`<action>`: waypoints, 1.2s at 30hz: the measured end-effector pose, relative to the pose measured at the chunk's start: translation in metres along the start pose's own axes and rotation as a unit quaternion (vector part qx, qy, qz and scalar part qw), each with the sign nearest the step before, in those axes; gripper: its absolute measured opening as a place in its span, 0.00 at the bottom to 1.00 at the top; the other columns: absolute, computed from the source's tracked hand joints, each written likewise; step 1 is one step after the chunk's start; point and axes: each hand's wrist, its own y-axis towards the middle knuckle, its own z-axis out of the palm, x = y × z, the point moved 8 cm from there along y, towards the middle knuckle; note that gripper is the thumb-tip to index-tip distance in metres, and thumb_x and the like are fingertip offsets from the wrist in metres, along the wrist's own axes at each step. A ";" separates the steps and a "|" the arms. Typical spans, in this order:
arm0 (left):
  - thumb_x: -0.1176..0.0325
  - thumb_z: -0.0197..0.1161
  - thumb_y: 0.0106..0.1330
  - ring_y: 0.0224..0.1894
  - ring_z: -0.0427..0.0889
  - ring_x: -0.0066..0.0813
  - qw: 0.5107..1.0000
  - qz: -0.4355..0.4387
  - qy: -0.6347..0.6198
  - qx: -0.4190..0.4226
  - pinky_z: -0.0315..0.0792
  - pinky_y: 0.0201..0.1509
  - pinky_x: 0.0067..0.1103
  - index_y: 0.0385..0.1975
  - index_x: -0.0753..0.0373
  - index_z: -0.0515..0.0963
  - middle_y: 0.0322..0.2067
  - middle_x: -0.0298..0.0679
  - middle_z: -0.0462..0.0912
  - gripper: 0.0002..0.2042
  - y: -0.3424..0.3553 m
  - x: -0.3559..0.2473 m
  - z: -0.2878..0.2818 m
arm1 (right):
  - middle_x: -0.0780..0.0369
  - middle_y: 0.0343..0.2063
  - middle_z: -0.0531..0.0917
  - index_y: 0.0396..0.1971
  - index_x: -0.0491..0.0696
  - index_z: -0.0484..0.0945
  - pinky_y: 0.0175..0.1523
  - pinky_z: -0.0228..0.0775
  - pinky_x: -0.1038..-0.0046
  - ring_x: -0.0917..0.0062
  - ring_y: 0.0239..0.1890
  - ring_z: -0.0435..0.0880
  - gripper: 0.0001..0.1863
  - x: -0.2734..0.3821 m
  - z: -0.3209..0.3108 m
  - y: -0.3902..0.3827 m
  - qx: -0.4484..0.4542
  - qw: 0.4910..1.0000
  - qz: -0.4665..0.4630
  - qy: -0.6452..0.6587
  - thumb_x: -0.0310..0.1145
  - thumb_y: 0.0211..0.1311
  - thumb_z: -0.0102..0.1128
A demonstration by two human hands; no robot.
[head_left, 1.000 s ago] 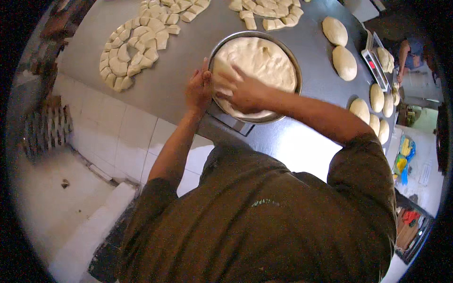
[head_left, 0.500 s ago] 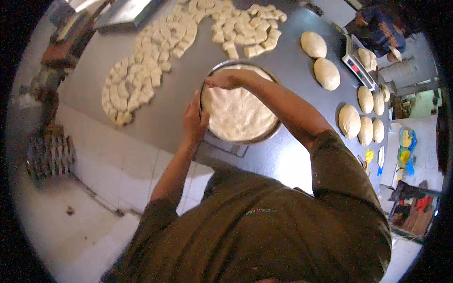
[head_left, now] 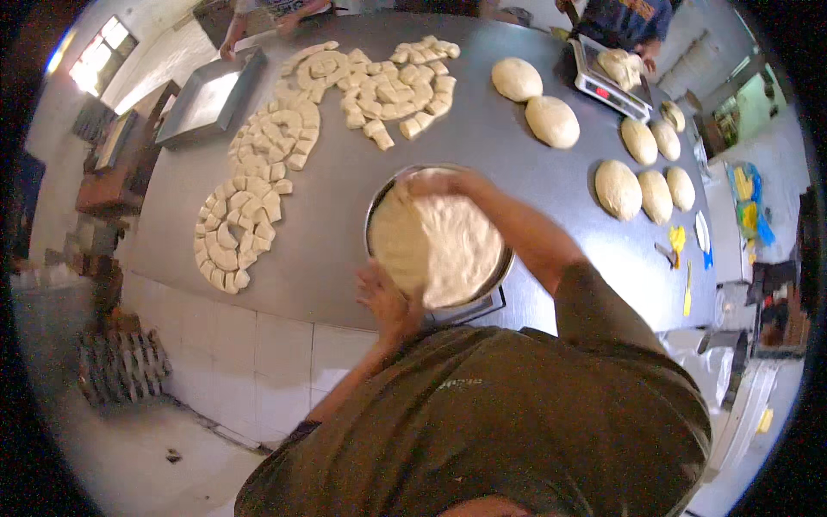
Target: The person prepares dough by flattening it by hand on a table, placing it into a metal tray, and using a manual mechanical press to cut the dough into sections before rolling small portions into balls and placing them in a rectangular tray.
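Left fingers [head_left: 372, 280] at round pan [head_left: 497, 280], right fingers [head_left: 424, 183] blurred over its dough [head_left: 461, 246], dough balls [head_left: 552, 121] on table [head_left: 327, 215]

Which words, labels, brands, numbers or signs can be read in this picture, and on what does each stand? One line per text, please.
None can be read with certainty.
Scale: red-lit display, too small and blurred.
Camera wearer's brown shirt: small pale marking, too blurred.
Co-worker's dark blue shirt: orange print, too blurred.
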 end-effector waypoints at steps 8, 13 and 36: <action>0.60 0.52 0.76 0.69 0.69 0.56 0.937 0.314 -0.083 0.130 0.60 0.74 0.41 0.75 0.60 0.60 0.67 0.52 0.72 0.29 0.175 -0.114 -0.013 | 0.46 0.76 0.53 0.77 0.43 0.50 0.69 0.64 0.39 0.44 0.74 0.59 0.35 -0.008 0.021 -0.033 -0.033 0.943 0.328 0.042 0.50 0.80 0.32; 0.48 0.51 0.75 0.76 0.57 0.57 0.823 0.460 0.309 0.126 0.48 0.79 0.50 0.78 0.47 0.55 0.80 0.44 0.48 0.33 0.174 -0.124 0.085 | 0.43 0.74 0.55 0.76 0.42 0.52 0.75 0.59 0.49 0.45 0.77 0.53 0.34 -0.006 0.100 -0.078 -0.162 0.847 0.506 0.025 0.44 0.78 0.37; 0.44 0.49 0.74 0.66 0.75 0.46 0.773 0.580 0.215 0.137 0.60 0.73 0.49 0.72 0.69 0.63 0.72 0.51 0.65 0.36 0.137 -0.240 0.104 | 0.61 0.80 0.51 0.78 0.55 0.55 0.81 0.22 0.47 0.58 0.82 0.39 0.35 0.000 0.046 -0.259 -0.216 0.702 0.590 0.337 0.57 0.81 0.20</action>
